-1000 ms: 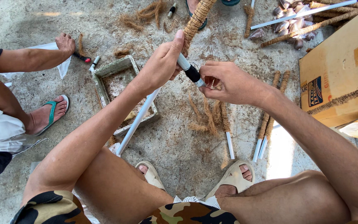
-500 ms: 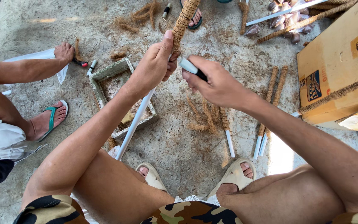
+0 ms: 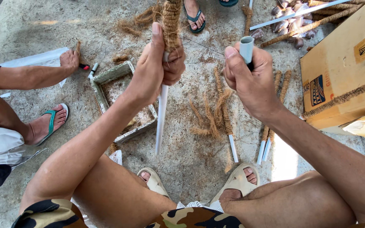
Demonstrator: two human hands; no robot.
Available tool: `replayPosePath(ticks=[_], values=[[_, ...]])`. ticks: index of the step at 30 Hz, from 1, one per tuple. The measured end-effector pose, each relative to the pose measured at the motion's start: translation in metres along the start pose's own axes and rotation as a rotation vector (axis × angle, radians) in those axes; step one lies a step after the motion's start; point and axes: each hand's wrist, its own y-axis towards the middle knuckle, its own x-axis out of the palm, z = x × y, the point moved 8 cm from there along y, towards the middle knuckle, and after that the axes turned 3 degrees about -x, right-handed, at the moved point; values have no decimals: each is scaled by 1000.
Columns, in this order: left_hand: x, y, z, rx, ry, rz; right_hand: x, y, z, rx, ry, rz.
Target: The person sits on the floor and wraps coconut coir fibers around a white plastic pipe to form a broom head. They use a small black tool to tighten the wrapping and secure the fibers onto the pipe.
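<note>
My left hand grips a white pipe whose upper part is wrapped in brown coir rope; the bare lower end hangs toward the floor. My right hand is closed around a small grey tube-shaped tool with a dark part below it, held upright just right of the wrapped pipe. A thin thread runs between the two. Both hands hover above loose coir fibres on the concrete floor.
A shallow grey tray lies at left. Rope-wrapped white sticks lie on the floor. A cardboard box stands at right. Another person's hand and sandalled foot are at left; another foot is at top.
My right hand turned the tool from slanted to upright and moved slightly away from the pipe. The other person's arm at left shifted a little lower.
</note>
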Motion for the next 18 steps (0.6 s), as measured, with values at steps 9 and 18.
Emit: replayPosePath(ticks=[9, 18], values=[[70, -36, 25, -120, 208, -436, -10, 11, 0, 235, 349, 63], [108, -49, -27, -593, 1004, -564, 24, 20, -49, 169, 139, -446]])
